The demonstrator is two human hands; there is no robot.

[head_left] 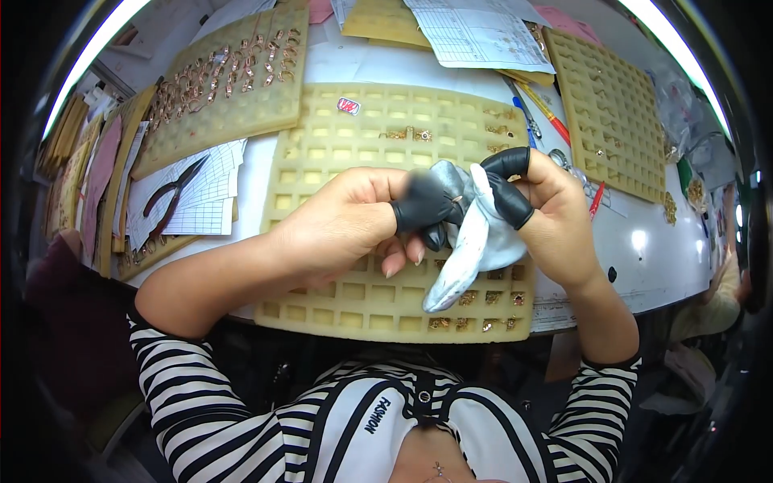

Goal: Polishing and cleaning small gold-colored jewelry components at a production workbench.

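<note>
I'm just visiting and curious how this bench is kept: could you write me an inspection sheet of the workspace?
Surface: white table, with a yellowish pocketed tray below the hands.
Job's things: grey-white cloth; gold-coloured jewellery in some tray pockets.
Clutter: pliers on gridded sheets at left; printed forms at the back.
Hands: left hand and right hand both pinch the cloth, with black finger covers; whether a piece is inside, I cannot tell.
Cables: nothing clearly seen.
Surroundings: jewellery-bearing trays stand on either side; bright light strips above; part of another person at far right.
</note>
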